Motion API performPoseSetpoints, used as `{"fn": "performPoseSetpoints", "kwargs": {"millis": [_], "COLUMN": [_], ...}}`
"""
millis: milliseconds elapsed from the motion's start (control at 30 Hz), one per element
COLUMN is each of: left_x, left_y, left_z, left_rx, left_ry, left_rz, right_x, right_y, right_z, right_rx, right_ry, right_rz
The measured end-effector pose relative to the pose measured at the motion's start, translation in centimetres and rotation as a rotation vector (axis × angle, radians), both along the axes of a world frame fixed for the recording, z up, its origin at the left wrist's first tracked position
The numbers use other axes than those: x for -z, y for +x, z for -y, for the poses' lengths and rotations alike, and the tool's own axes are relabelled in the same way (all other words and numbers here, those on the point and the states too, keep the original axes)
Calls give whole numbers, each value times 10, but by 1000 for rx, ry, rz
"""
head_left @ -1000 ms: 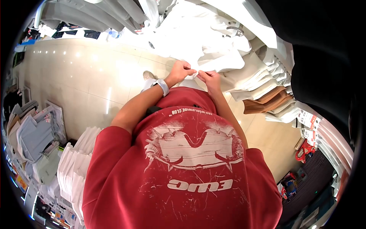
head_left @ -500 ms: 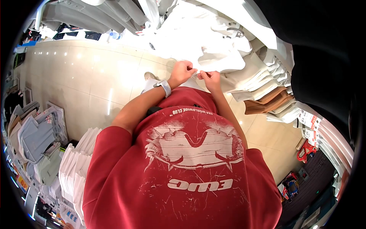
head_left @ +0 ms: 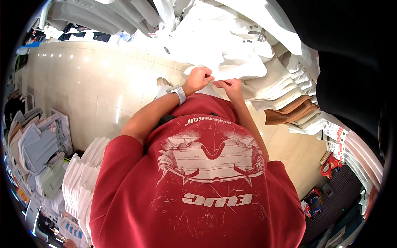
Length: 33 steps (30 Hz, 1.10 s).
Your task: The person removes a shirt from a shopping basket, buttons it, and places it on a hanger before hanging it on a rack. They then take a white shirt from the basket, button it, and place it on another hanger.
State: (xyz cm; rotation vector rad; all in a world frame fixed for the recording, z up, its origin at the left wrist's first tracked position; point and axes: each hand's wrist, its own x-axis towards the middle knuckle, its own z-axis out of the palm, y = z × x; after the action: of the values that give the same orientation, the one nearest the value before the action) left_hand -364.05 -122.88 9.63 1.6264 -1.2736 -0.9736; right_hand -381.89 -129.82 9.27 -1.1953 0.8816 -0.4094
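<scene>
A bright white garment (head_left: 231, 66) hangs in front of me, so overexposed that its exact kind and most of its outline are lost. My left hand (head_left: 199, 78), with a silvery watch (head_left: 178, 94) at the wrist, pinches the lower edge of this garment between thumb and fingers. Close beside it on the right, my right hand (head_left: 230, 87) also has its fingertips closed on the same edge. Between the two hands a short stretch of the hem shows. Whether anything small is held there too is not visible.
Cream and brown garments (head_left: 289, 109) hang at right, a large black shape (head_left: 349, 82) beyond. Grey garments (head_left: 89, 16) hang at upper left. White folded clothes (head_left: 80, 182) and a blue-grey garment (head_left: 37, 144) lie left. Pale floor tiles (head_left: 82, 82) spread beside me.
My right hand has shifted slightly down and its fingers have straightened somewhat along the hem. The left hand stays almost in place. The garment's lower edge now droops a little closer over the hands.
</scene>
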Motion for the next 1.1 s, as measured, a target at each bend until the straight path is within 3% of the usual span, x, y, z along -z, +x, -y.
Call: {"fn": "performPoseSetpoints", "kwargs": {"millis": [67, 400, 600, 833, 933, 1100], "left_x": [-2, 4, -10, 11, 4, -14], "left_y": [0, 4, 0, -1, -1, -3], "left_z": [0, 0, 3, 12, 18, 22], "left_rx": [16, 77, 56, 68, 87, 86], "left_ry": [7, 33, 135, 163, 224, 320], "left_rz": [-13, -160, -247, -358, -177, -155], "right_x": [-6, -11, -4, 6, 2, -5], "right_y": [1, 9, 7, 9, 9, 10], "right_z": [3, 3, 2, -11, -12, -12], "right_rx": [-41, -28, -123, 74, 74, 56], "right_ry": [-34, -63, -181, -212, -264, -344], "right_rz": [-100, -67, -237, -157, -209, -251]}}
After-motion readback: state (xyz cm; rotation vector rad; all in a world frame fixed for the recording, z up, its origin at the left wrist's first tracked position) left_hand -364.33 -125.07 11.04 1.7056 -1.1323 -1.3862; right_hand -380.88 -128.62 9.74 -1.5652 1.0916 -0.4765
